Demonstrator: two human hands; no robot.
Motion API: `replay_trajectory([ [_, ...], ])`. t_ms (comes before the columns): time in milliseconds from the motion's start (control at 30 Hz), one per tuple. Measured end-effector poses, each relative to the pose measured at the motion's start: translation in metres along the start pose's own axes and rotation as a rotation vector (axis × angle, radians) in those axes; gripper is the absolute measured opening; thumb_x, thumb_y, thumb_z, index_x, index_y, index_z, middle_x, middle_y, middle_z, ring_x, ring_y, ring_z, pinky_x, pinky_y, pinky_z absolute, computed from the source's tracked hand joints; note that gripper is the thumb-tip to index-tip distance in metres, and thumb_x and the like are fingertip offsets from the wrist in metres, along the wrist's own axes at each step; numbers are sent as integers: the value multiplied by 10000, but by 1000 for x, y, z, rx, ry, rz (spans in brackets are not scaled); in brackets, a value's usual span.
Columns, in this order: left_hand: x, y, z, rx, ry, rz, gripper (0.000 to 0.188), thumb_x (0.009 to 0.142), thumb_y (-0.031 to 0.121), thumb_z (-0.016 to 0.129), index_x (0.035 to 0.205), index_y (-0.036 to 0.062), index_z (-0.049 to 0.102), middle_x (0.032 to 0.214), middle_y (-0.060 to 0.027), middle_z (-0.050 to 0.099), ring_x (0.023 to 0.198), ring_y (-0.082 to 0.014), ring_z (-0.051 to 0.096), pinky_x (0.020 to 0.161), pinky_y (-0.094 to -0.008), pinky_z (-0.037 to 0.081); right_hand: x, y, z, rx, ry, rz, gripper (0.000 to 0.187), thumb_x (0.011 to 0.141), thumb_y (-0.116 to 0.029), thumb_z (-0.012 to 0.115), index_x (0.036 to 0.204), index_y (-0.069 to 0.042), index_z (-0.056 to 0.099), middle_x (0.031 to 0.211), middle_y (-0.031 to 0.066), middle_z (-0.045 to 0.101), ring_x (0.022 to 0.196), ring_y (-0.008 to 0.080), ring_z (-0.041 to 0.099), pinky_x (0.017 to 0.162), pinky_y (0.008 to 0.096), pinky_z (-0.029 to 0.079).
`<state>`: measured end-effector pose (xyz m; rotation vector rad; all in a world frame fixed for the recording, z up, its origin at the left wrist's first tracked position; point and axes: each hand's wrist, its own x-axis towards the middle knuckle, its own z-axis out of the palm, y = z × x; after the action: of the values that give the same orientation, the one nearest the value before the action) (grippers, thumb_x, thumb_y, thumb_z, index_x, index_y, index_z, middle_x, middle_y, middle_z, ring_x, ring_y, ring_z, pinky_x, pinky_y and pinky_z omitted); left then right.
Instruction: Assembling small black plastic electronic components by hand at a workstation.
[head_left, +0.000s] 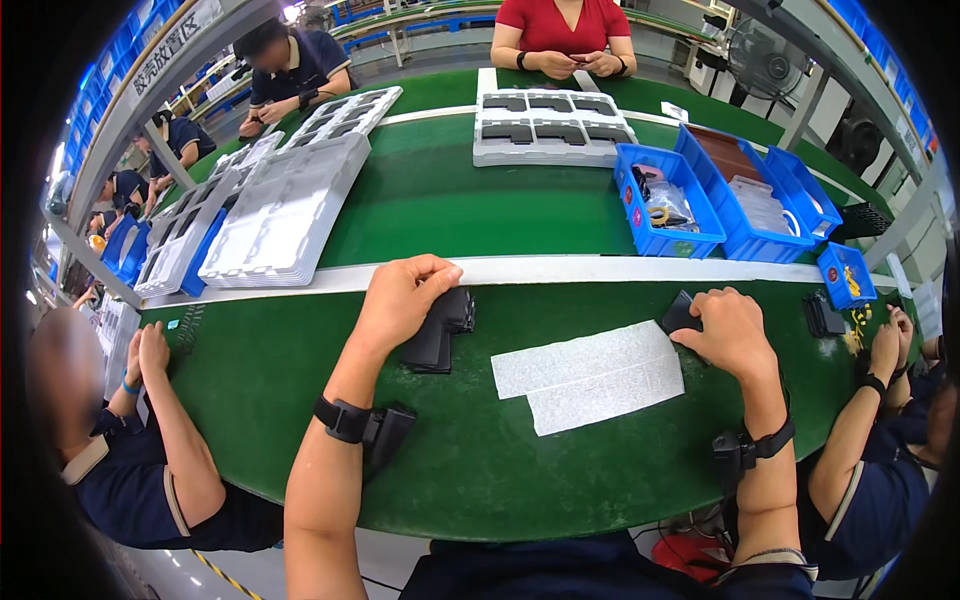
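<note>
My left hand [402, 300] is closed, thumb and forefinger pinched together at the far end of a small stack of black flat plastic pieces [432, 342]. Whatever sits in that pinch is too small to make out. On the right, my right hand [730, 328] curls its thumb and fingers around a black flat piece [681, 312], which rests at the corner of a white speckled sheet [590, 378]. That sheet, with a stepped outline, lies flat on the green table between my hands. Part of the right-hand piece is hidden by the fingers.
A white rail [560, 270] crosses the green tabletop. Beyond it stand stacked white trays [285, 215], a tray of black pieces [550, 155] and blue bins [675, 238]. Black pieces [824, 315] lie beside a small blue bin [846, 275]. Co-workers sit close on both sides.
</note>
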<state>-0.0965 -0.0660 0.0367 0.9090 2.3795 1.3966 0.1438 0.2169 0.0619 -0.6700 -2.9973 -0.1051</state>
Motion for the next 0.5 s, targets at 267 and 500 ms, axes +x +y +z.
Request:
replay_trajectory([
  [267,-18,24,27,192,242,356,173,849,173,673,948,31,683,947,-91,686,876,-187,625,817,-303,471,11,22,3,137,-218,58,423,617,-366,783,780,5,660,742,171,659,769,322,650,698,403,500],
  [500,-46,53,73,-87,-174,310,159,828,111,673,961,25,686,993,-99,688,930,-183,637,818,-300,497,11,22,17,335,11,56,395,583,-222,823,804,6,589,667,137,612,667,302,613,642,378,478],
])
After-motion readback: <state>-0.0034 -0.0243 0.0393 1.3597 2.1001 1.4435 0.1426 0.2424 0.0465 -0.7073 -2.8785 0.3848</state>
